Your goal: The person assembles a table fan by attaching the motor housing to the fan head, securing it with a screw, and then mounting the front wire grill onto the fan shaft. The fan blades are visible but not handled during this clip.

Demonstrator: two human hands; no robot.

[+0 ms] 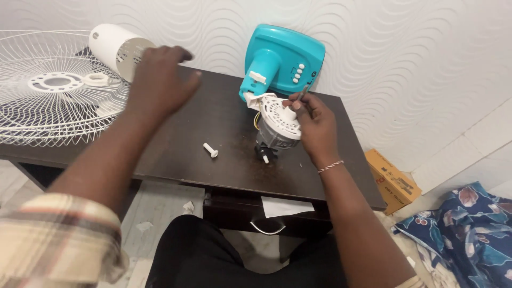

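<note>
The right hand pinches a thin tool over the fan motor, mid-desk near the rear edge. The left hand hovers spread, empty, beside the wire guard. A white peg lies on bare surface between them.

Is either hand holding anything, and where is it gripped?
The right hand pinches a thin dark tool near its lower end, over the white-topped fan motor. The left hand holds nothing, its fingers spread above the table.
</note>
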